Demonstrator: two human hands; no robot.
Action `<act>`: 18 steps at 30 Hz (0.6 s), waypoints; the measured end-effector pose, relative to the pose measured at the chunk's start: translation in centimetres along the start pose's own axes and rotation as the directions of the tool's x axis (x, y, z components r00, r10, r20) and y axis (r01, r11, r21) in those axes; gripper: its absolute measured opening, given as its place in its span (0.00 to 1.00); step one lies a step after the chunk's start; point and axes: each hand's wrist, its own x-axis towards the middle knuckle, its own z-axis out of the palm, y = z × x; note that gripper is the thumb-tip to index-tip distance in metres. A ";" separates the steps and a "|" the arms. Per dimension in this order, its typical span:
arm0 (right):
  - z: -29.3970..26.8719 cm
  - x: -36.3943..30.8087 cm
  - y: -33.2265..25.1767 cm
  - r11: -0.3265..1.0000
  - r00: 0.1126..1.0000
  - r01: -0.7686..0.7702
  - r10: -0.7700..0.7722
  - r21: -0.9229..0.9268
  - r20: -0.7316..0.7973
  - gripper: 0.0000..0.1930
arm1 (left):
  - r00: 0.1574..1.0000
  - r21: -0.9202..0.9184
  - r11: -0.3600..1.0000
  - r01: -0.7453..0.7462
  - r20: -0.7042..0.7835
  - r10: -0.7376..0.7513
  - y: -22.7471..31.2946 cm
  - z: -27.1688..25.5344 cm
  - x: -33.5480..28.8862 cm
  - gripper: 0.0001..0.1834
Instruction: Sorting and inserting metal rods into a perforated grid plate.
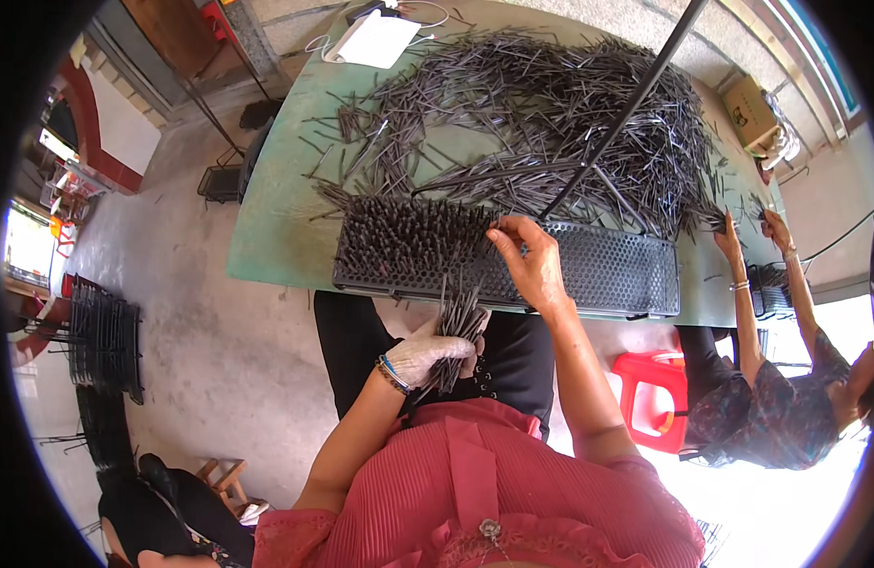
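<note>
My left hand (422, 356), in a pale glove, is closed round a bundle of thin dark sticks (459, 320) in front of the rack. A long black perforated rack (607, 270) lies along the table's near edge. Many dark sticks (409, 237) stand upright in the holes of its left part, while bare holes show in the right part. Above the rack's middle, at the edge of the standing sticks, my bare right hand (530, 259) is closed in a pinch of thumb and forefinger. Whatever lies between those fingertips is too small to make out.
A large heap of loose sticks (570, 104) spreads over the green table (281, 208). A slanting metal pole (636, 99) rises behind the rack. At right, a co-worker's hands (776, 230) hold sticks near a red stool (645, 402). Stacked black racks (106, 341) stand at left.
</note>
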 end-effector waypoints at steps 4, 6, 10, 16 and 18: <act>-0.3 0.3 -0.5 0.998 0.997 -0.032 0.035 -0.046 0.064 0.10 | 0.999 0.000 1.000 0.000 -0.035 0.000 0.3 0.5 -0.2 0.32; -0.3 0.4 -0.5 1.000 0.998 -0.011 0.013 -0.020 0.066 0.10 | 1.000 -0.004 1.000 -0.004 -0.022 0.004 0.2 0.1 -0.1 0.29; 0.0 0.5 -0.1 1.000 0.998 0.023 -0.023 0.001 0.056 0.10 | 1.000 -0.045 0.999 -0.012 -0.024 0.011 0.4 0.4 -0.1 0.25; 0.4 0.5 1.1 0.998 0.997 0.067 -0.067 -0.011 0.030 0.10 | 0.999 -0.053 0.999 0.008 -0.037 -0.010 0.5 0.3 -0.1 0.24; 0.5 0.3 1.2 0.997 0.997 0.080 -0.080 -0.019 0.017 0.10 | 0.999 -0.047 0.999 0.007 -0.036 -0.009 0.3 0.0 -0.1 0.23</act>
